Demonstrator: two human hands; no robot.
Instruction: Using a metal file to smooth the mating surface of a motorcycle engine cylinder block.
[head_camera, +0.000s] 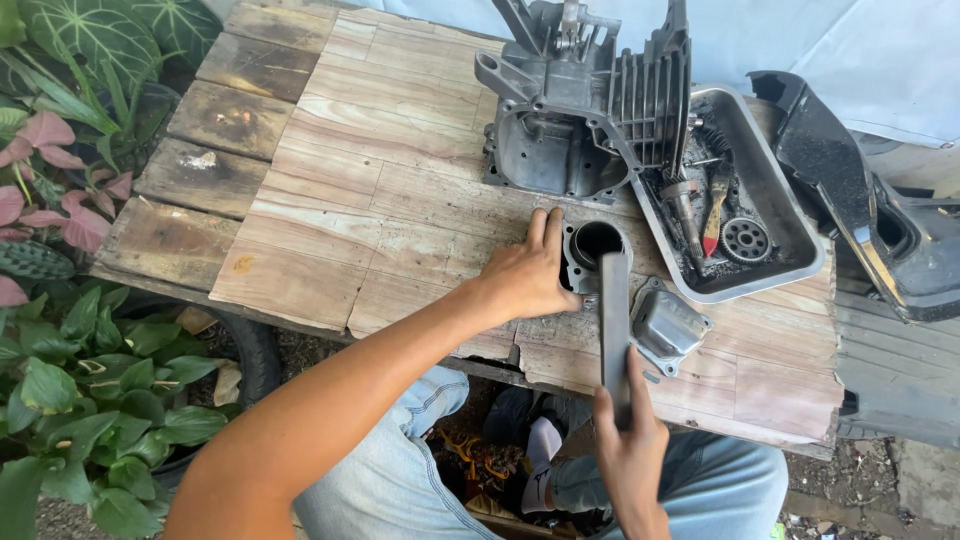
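Head view, workbench outdoors. Left hand (530, 278) spread flat against grey cylinder block (590, 255), fingers open, not gripping; apparently steadying it on wooden table (350, 200). Right hand (628, 435) clamped around lower end of flat dark bar (614, 330), upper end angled into cylinder bore, probably for reach inside. Small metal cover (668, 325) just right of bar, apart from block. Engine crankcase (585, 100) upright at table's far side. Metal tray (790, 215) beside it, holding gear (745, 240), red-handled brush (714, 215) and greasy parts, likely kept together against loss. Leafy plants (70, 380) at left.
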